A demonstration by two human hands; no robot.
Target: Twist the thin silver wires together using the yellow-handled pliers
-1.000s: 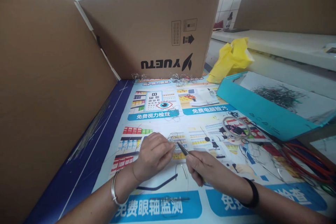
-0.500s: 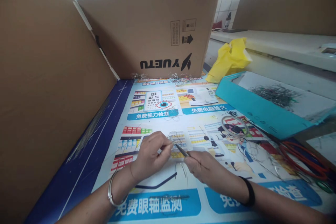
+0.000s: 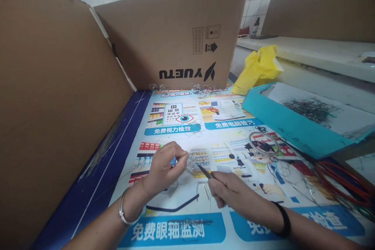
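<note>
My left hand [image 3: 170, 168] is closed in a pinch over the printed sheet. Whatever its fingertips hold is too small to make out. A loose tangle of thin wire [image 3: 197, 160] lies just to the right of those fingertips. My right hand [image 3: 228, 188] grips a slim, dark, pointed metal tool that looks like tweezers [image 3: 206, 171]. The tool's tip points up and left at the tangle, apart from my left fingers. Several bent wire pieces [image 3: 205, 193] lie below, between the two hands. Another small bundle of wire [image 3: 193, 222] rests on the blue printed label nearest me.
Cardboard panels [image 3: 164, 43] wall the left and back. At right stand a turquoise box [image 3: 281, 125] with a dark wire heap [image 3: 310, 110] and a yellow bag [image 3: 258, 70]. A clear ring [image 3: 263, 142] and red-handled scissors [image 3: 340, 181] lie before the box.
My left hand has drawn slightly left, away from the tool's tip. The tool's tip has dropped a little, and the gap between the hands is wider. The whole view has shifted slightly.
</note>
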